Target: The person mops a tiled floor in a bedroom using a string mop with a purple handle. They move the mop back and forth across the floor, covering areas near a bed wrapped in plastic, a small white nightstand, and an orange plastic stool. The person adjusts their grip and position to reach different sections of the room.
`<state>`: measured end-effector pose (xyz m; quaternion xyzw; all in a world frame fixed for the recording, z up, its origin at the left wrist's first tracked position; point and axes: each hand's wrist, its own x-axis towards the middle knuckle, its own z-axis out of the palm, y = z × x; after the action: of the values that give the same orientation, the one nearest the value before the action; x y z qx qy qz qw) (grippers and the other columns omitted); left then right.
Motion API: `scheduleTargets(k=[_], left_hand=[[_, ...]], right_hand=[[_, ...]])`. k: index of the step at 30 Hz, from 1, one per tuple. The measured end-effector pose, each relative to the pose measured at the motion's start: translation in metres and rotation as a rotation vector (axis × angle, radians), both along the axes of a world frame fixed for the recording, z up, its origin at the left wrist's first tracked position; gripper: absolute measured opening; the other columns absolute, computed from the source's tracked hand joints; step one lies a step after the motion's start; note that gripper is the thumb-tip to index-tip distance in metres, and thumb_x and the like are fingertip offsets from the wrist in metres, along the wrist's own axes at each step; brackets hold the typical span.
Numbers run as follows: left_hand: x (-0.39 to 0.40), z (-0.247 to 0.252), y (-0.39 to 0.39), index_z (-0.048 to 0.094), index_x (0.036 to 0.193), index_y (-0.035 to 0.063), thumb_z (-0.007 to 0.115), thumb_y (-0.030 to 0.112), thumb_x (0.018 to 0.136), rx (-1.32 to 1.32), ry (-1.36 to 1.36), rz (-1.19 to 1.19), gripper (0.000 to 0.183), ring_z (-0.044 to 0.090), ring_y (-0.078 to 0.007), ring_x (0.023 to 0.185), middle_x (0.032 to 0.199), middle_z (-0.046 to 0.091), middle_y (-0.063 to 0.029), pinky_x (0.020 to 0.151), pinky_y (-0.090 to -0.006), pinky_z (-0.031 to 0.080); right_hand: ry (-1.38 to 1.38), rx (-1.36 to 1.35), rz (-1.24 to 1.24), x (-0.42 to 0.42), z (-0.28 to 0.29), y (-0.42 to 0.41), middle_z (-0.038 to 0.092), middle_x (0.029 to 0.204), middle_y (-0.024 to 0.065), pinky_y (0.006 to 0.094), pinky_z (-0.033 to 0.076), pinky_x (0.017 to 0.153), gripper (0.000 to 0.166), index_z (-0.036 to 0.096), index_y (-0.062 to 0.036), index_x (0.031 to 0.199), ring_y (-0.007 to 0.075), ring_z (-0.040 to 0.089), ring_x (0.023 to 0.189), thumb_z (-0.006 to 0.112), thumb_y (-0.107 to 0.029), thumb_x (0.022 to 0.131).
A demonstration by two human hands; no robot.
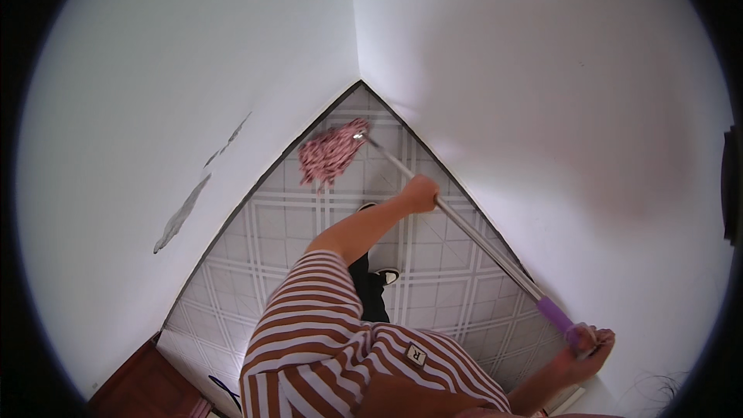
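A mop with a pink string head lies on the tiled floor near the corner of the room, close to the left wall. From its metal clamp a silver metal pole slants back to the lower right. My left hand is wrapped around the lower part of this pole, my arm reaching across my body. At the top end is a purple grip, and my right hand holds it there, beside the right wall. A pale loop at the grip's end is partly covered by my fingers.
White walls meet ahead of me, with dark edging along the floor. Peeling patches mark the left wall. A reddish-brown wooden piece stands at lower left, near a dark blue cord. My shoe shows below me.
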<state>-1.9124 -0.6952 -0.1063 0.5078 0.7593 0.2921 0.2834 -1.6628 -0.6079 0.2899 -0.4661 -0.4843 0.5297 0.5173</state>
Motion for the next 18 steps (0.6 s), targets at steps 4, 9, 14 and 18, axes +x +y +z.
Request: scheduleTargets(k=[4, 9, 14, 18], left_hand=[[-0.028, -0.021, 0.054, 0.055, 0.055, 0.0081, 0.065, 0.011, 0.059, -0.007, 0.057, -0.133, 0.011, 0.054, -0.0303, 0.061, 0.060, 0.054, -0.0112, 0.056, -0.0415, 0.042], [-0.033, -0.028, 0.047, 0.049, 0.053, 0.0065, 0.066, 0.010, 0.058, 0.105, 0.004, -0.031, 0.017, 0.053, -0.0312, 0.062, 0.059, 0.051, -0.0119, 0.055, -0.0416, 0.040], [-0.038, -0.012, 0.013, 0.047, 0.052, 0.0055, 0.069, 0.014, 0.056, 0.135, -0.038, 0.069, 0.023, 0.052, -0.0326, 0.062, 0.058, 0.048, -0.0127, 0.052, -0.0420, 0.038], [-0.002, -0.015, -0.038, 0.051, 0.055, 0.0061, 0.068, 0.018, 0.057, 0.071, -0.075, 0.112, 0.021, 0.053, -0.0331, 0.064, 0.060, 0.052, -0.0124, 0.055, -0.0429, 0.041]], right_hand=[[-0.180, 0.121, -0.314, -0.038, -0.032, -0.001, 0.025, 0.059, -0.0018, 0.0226, 0.028, 0.048, 0.027, 0.031, -0.0109, 0.063, 0.0084, 0.029, 0.052, 0.040, -0.019, 0.087], [-0.303, 0.168, -0.343, -0.079, -0.020, -0.007, 0.025, 0.062, -0.0014, 0.0223, 0.027, 0.049, 0.029, 0.027, -0.0112, 0.062, 0.0093, 0.029, 0.053, 0.037, -0.019, 0.088], [-0.378, 0.249, -0.192, -0.079, -0.006, -0.011, 0.024, 0.062, -0.0007, 0.0226, 0.029, 0.049, 0.031, 0.028, -0.0097, 0.064, 0.0087, 0.027, 0.052, 0.037, -0.021, 0.092], [-0.266, 0.163, -0.290, -0.089, 0.002, 0.006, 0.034, 0.061, 0.0003, 0.0232, 0.035, 0.047, 0.024, 0.042, -0.0059, 0.070, 0.0102, 0.036, 0.051, 0.052, -0.021, 0.086]])
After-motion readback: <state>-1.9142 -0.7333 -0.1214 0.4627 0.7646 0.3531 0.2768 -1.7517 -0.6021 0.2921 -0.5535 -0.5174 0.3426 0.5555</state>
